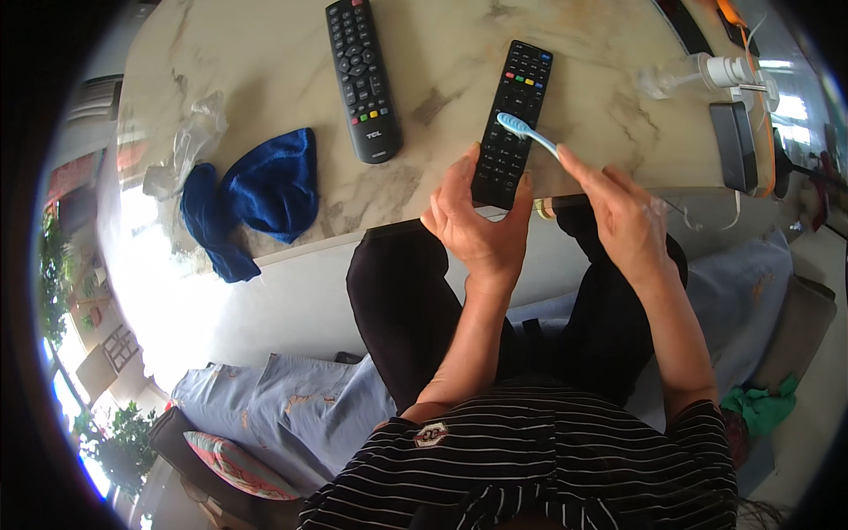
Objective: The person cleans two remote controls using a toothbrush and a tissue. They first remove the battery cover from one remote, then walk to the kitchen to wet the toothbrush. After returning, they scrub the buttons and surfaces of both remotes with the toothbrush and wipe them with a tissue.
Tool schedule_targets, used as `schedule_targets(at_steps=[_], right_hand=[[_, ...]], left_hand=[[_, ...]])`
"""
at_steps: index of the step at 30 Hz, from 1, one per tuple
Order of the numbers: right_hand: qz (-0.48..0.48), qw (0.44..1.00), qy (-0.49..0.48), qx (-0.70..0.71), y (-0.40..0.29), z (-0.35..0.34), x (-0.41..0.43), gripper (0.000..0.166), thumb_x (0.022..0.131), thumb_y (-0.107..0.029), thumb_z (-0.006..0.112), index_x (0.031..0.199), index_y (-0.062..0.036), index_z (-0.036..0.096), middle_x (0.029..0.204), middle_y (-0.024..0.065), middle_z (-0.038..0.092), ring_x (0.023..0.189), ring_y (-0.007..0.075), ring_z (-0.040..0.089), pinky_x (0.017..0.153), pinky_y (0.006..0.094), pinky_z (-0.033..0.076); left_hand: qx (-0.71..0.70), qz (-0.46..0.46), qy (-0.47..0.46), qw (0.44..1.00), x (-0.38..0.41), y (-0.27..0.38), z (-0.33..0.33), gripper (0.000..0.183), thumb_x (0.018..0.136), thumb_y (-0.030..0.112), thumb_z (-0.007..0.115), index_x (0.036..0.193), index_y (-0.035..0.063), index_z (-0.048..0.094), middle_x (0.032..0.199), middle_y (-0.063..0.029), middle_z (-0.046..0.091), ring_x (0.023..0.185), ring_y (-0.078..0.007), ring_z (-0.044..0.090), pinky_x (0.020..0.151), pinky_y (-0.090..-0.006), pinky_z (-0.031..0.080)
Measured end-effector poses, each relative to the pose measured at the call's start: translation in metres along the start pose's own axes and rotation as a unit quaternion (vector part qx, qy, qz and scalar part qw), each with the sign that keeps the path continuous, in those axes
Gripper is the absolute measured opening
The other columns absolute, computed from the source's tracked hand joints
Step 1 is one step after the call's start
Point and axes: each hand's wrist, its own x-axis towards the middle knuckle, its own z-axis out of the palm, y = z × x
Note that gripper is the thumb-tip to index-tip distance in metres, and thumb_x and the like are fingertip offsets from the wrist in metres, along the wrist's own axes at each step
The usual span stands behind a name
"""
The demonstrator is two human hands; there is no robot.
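Note:
My left hand (481, 228) grips the lower end of a slim black remote control (525, 99) by its two long sides, button side up, over the edge of the marble-patterned table (437, 73). My right hand (619, 209) holds a light-blue toothbrush (540, 137) by its handle, and the brush head lies over the buttons near the middle of the remote. Left of them, a larger black TCL remote control (363, 79) rests on the table. A blue cloth (275, 185) lies bunched near the table's left front edge.
Clear crumpled plastic (195, 136) lies beyond the blue cloth. At the right are a clear pump bottle (689, 76) on its side, a dark rectangular device (733, 147), an orange cable (768, 156) and another dark flat object (686, 25). The table's front edge is above my knees.

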Motion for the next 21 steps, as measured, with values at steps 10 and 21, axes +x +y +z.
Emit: schedule_targets(at_steps=[10,21], right_hand=[[-0.051,0.997,-0.047,-0.016,-0.011,-0.004,-0.006,0.052,0.074,0.005,0.058,0.119,-0.0211,0.061,0.063,0.005,0.048,0.05,0.0224,0.049,0.047,0.0338,0.042],[-0.095,0.991,-0.086,-0.023,-0.009,-0.016,-0.002,0.048,0.074,0.002,0.061,0.116,-0.0204,0.064,0.059,0.0035,0.042,0.047,0.0186,0.045,0.045,0.0312,0.04]], left_hand=[[0.005,0.028,0.04,0.999,0.003,-0.004,0.004,0.07,0.057,0.011,0.079,0.118,0.0054,0.046,0.104,-0.002,0.063,0.089,-0.0185,0.055,0.08,-0.0322,0.032],[-0.003,0.019,0.049,0.999,0.005,-0.002,0.002,0.083,0.054,0.015,0.083,0.125,0.0029,0.042,0.113,-0.0077,0.057,0.082,-0.0206,0.055,0.075,-0.0333,0.036]])
